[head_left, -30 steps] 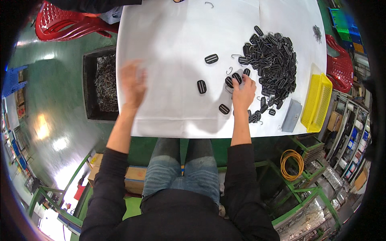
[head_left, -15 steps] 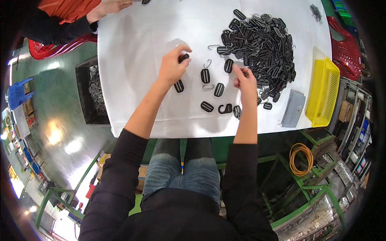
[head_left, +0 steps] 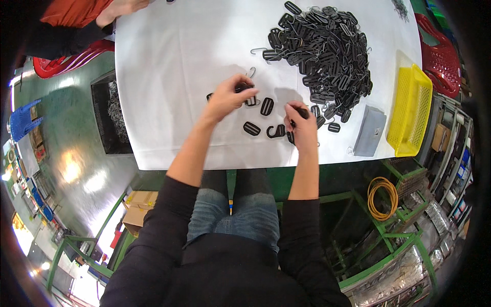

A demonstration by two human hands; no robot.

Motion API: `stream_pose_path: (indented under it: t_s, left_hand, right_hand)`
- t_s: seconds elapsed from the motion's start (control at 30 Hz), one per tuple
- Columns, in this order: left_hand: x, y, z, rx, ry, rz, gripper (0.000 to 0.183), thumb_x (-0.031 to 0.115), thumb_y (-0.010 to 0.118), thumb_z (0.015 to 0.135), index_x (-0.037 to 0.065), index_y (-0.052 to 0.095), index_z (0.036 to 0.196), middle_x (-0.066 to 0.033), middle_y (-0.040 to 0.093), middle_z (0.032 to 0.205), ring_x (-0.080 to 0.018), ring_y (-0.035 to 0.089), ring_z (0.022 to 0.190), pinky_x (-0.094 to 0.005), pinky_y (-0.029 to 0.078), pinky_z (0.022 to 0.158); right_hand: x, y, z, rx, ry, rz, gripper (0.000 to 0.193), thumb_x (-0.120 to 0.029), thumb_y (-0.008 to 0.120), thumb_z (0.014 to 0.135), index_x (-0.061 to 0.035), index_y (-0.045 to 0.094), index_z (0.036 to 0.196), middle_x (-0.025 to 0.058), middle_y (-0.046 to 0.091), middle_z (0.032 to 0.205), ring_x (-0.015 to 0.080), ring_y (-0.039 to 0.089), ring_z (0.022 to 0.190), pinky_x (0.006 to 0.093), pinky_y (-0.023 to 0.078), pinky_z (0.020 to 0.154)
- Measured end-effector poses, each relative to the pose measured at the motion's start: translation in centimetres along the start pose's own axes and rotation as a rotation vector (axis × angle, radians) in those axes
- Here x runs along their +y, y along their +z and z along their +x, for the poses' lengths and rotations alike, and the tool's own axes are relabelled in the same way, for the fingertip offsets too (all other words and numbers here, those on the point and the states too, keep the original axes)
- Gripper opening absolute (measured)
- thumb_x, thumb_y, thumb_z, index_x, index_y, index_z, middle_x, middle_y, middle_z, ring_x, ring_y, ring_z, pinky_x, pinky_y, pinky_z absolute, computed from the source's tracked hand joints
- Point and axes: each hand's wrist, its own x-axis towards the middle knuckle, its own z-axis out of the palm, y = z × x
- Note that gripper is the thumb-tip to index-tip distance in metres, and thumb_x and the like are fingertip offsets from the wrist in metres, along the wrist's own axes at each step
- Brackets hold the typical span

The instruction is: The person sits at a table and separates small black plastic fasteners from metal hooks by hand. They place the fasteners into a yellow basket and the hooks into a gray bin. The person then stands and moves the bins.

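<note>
My left hand is closed round a black slider buckle above the white table, its thumb and fingers partly covering the piece. Just under its fingertips shows another black buckle, with a thin metal hook beyond it. My right hand grips a black buckle between thumb and fingers. Between the hands lies a loose slider buckle. Closer to me are a second slider buckle and a black hook-shaped buckle. One more is half hidden by my right hand.
A large heap of black buckles with wire hooks covers the table's far right. Right of it stand a grey box and a yellow basket. A black crate sits left of the table. Another person's hand is at the far left.
My right hand has picked up the slider buckle that lay beside it and drawn back toward me. My left hand has moved right and nearer, over the hooked buckle. The view shifted slightly.
</note>
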Motion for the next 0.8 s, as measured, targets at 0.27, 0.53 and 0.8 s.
stream_pose_path:
  t_s: [0.27, 0.53, 0.8]
  left_hand:
    - [-0.8, -5.8, -4.1, 0.317, -0.189, 0.072, 0.026, 0.024, 0.060, 0.081, 0.002, 0.056, 0.093, -0.0049, 0.058, 0.074, -0.0156, 0.057, 0.068, -0.0297, 0.045, 0.055]
    - [-3.1, -1.6, -3.3, 0.486, 0.084, 0.822, 0.036, 0.028, 0.073, 0.068, 0.002, 0.052, 0.082, -0.0104, 0.056, 0.066, -0.0232, 0.055, 0.061, -0.0341, 0.043, 0.056]
    - [-1.4, -4.5, -3.4, -0.139, -0.156, -0.152, 0.025, 0.018, 0.070, 0.070, 0.006, 0.050, 0.078, -0.0009, 0.053, 0.071, -0.0129, 0.053, 0.064, -0.0253, 0.039, 0.050]
  right_hand:
    - [4.1, 5.4, 0.7, 0.162, -0.170, -0.731, 0.032, -0.028, 0.068, 0.074, 0.0001, 0.058, 0.086, 0.0015, 0.055, 0.066, 0.0088, 0.047, 0.056, 0.0248, 0.038, 0.051]
    - [2.2, -7.7, -5.1, 0.225, -0.212, 0.346, 0.018, -0.014, 0.057, 0.084, -0.0065, 0.051, 0.098, 0.0032, 0.054, 0.081, 0.0121, 0.051, 0.063, 0.0214, 0.038, 0.050]
    - [3.0, -7.0, 0.2, 0.599, -0.142, -0.697, 0.040, -0.035, 0.069, 0.070, 0.0003, 0.061, 0.086, 0.0113, 0.062, 0.076, 0.0242, 0.059, 0.070, 0.0339, 0.045, 0.062]
